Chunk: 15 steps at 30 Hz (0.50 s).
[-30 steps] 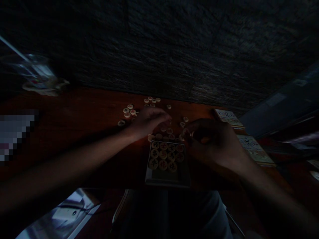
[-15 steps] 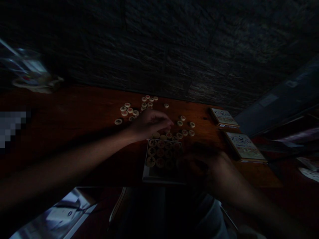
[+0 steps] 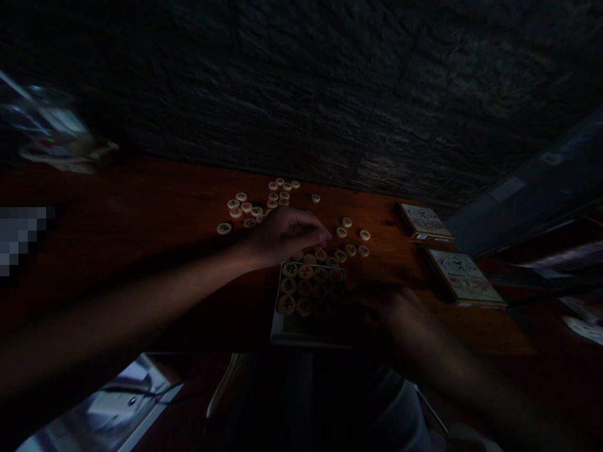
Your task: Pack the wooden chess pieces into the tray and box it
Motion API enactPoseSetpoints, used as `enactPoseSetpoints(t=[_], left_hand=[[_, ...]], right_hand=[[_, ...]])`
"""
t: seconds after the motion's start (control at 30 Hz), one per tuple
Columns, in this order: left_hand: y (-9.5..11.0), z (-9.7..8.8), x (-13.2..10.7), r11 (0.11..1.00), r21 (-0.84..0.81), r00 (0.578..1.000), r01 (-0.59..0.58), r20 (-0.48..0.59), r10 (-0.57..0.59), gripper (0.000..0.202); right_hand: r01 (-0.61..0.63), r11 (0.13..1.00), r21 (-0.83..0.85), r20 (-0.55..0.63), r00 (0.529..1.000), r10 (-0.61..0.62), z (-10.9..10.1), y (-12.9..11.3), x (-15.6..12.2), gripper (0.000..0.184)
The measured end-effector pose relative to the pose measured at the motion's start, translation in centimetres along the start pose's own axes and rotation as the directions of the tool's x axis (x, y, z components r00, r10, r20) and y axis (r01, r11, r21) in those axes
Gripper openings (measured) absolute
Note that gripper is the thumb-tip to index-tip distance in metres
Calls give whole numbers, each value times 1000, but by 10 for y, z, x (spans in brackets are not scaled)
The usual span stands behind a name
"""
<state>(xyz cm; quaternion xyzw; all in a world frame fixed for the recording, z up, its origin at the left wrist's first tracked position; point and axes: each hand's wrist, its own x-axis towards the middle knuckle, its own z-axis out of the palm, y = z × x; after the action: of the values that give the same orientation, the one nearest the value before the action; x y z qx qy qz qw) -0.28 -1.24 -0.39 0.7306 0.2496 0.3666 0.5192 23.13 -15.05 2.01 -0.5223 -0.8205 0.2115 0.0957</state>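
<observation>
My left hand (image 3: 289,235) hovers over the table just behind a shallow box (image 3: 277,333). Its fingers are curled, with thumb and forefinger close together; whatever may be between them is hidden. Round xiangqi pieces (image 3: 304,306) with black or red characters lie in rows inside the box. More loose pieces (image 3: 321,255) lie right behind the box, below my left fingertips. In deep shadow at the box's right side is my right hand (image 3: 393,311), its fingers bent inward over that end. What it grips, if anything, is too dark to see.
Scattered xiangqi pieces (image 3: 245,206) spread over the wooden table (image 3: 155,194) towards the stone wall (image 3: 282,94). Two printed boxes (image 3: 466,276) lie at the right. A clear cup (image 3: 63,129) with a straw stands at the far left.
My right hand has shifted slightly left and lower at the box's right side. My left hand stays nearly in place, its fingertips a little higher. The pieces in view look unmoved.
</observation>
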Motion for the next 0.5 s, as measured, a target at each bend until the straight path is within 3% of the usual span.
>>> enactPoseSetpoints(t=[0.23, 0.5], left_hand=[[1, 0, -1, 1000, -10, 1000, -1, -1, 1, 23], [2, -1, 0, 999, -40, 999, 24, -45, -25, 25]], right_hand=[[-7, 999, 47, -2, 1000, 8, 0, -3, 1, 39], [13, 1000, -28, -12, 1000, -13, 5, 4, -3, 38]])
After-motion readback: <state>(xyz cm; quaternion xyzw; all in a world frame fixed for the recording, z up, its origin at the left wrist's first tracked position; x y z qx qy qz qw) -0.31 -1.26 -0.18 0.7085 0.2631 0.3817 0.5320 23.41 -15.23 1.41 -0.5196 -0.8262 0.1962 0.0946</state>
